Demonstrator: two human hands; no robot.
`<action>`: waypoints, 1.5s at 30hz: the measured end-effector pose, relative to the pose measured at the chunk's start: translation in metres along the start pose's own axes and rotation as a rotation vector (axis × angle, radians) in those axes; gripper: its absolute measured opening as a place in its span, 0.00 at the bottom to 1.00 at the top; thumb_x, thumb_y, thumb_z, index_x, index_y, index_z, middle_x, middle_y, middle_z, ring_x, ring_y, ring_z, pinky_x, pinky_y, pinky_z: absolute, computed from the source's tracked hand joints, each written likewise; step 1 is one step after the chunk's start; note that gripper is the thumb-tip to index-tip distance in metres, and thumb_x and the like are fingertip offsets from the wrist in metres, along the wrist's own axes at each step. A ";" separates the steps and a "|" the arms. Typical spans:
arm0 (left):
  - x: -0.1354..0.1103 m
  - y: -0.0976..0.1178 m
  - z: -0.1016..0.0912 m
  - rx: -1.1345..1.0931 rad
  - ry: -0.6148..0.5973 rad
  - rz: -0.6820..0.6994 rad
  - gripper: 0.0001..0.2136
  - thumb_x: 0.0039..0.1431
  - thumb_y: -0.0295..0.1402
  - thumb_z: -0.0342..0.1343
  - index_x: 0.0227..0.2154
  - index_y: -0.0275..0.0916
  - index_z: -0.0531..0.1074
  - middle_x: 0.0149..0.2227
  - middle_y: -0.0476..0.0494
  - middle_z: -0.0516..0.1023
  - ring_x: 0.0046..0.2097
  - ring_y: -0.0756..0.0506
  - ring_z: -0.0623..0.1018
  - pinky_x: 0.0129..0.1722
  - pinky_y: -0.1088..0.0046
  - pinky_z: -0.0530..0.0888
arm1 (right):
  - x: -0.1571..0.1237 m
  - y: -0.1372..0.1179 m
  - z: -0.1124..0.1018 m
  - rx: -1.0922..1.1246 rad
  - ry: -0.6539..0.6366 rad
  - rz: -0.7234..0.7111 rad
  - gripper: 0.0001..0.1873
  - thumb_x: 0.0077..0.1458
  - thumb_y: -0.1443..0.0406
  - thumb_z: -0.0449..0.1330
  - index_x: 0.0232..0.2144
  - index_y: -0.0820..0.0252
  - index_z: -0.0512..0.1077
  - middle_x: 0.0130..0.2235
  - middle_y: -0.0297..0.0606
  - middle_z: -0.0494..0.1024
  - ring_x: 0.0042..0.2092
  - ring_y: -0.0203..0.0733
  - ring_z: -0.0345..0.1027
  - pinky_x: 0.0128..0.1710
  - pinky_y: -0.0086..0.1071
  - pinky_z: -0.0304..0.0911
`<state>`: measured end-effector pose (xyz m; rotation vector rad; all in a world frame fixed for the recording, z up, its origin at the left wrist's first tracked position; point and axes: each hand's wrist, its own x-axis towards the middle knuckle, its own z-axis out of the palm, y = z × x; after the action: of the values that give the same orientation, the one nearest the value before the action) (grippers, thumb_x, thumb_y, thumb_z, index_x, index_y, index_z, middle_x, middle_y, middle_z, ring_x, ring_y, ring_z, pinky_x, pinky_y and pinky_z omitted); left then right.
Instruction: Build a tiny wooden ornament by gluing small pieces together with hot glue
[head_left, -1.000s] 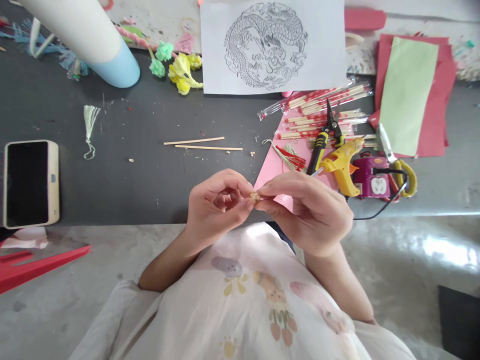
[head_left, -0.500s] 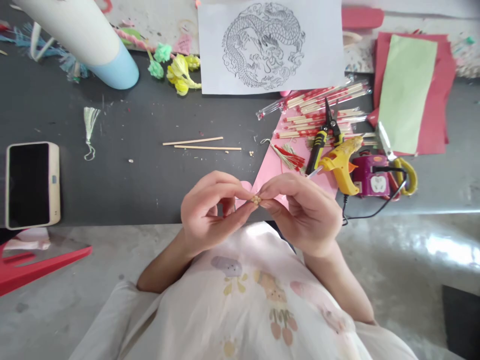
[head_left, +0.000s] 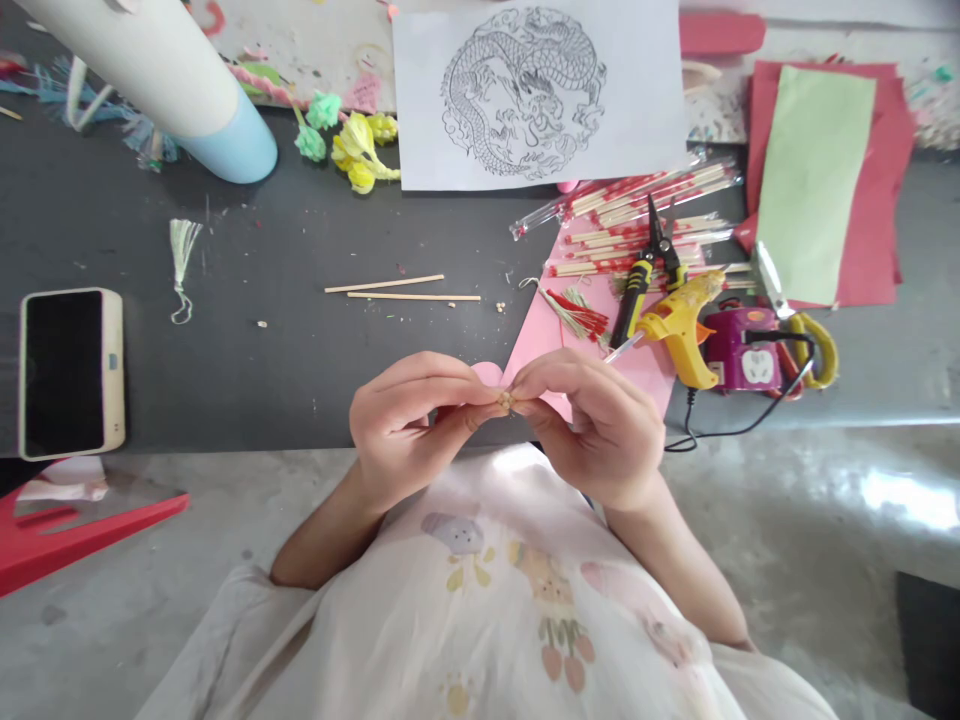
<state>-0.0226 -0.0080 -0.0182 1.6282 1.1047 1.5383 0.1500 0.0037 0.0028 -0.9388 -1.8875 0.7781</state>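
My left hand (head_left: 409, 415) and my right hand (head_left: 596, 420) meet fingertip to fingertip just above the near edge of the dark table (head_left: 247, 350). Both pinch one small tan bundle of short wooden stick pieces (head_left: 507, 401), seen end-on. Behind the fingertips lies a pink paper sheet (head_left: 544, 345) with a rounded pink piece peeking out beside it. Two thin wooden sticks (head_left: 397, 289) lie on the table a little beyond my left hand.
A yellow glue gun (head_left: 679, 325), yellow-handled pliers (head_left: 637, 280), packs of sticks (head_left: 645, 215), a purple box (head_left: 742, 350) and scissors (head_left: 795, 320) crowd the right. A dragon drawing (head_left: 525, 90), red and green paper (head_left: 817, 180), a white-blue tube (head_left: 187, 100), paper flowers (head_left: 352, 145) and a phone (head_left: 69, 372) lie around.
Both hands have drifted slightly left and nearer to me, still pinching the small bundle. Their fingers have closed tighter round it.
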 end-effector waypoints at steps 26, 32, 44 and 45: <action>0.004 0.001 0.014 -0.834 -0.172 -1.049 0.12 0.47 0.39 0.68 0.24 0.37 0.74 0.13 0.59 0.54 0.14 0.60 0.50 0.09 0.85 0.50 | 0.003 0.004 0.002 -0.039 0.107 0.066 0.07 0.56 0.74 0.61 0.34 0.56 0.73 0.30 0.32 0.78 0.31 0.34 0.70 0.30 0.30 0.68; 0.005 0.000 0.013 -0.838 -0.194 -1.119 0.13 0.45 0.39 0.69 0.24 0.36 0.73 0.13 0.60 0.54 0.14 0.60 0.51 0.10 0.86 0.51 | 0.002 0.006 0.001 0.020 0.082 0.123 0.06 0.56 0.72 0.61 0.34 0.57 0.73 0.30 0.33 0.78 0.32 0.34 0.71 0.30 0.30 0.68; 0.006 -0.001 0.009 -0.864 -0.275 -1.149 0.11 0.48 0.38 0.67 0.25 0.36 0.73 0.14 0.59 0.55 0.15 0.60 0.50 0.10 0.86 0.51 | 0.002 0.007 -0.005 0.024 0.038 0.082 0.08 0.56 0.71 0.61 0.38 0.56 0.77 0.35 0.37 0.80 0.35 0.37 0.73 0.33 0.32 0.71; 0.006 -0.001 0.009 -0.860 -0.278 -1.146 0.12 0.48 0.39 0.67 0.25 0.36 0.73 0.14 0.59 0.55 0.15 0.60 0.50 0.10 0.86 0.51 | 0.002 0.007 -0.005 0.019 0.038 0.078 0.08 0.56 0.71 0.61 0.38 0.56 0.77 0.35 0.37 0.80 0.35 0.37 0.73 0.33 0.32 0.71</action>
<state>-0.0141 -0.0013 -0.0172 0.4045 0.7758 0.7539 0.1562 0.0096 -0.0001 -1.0141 -1.8165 0.8174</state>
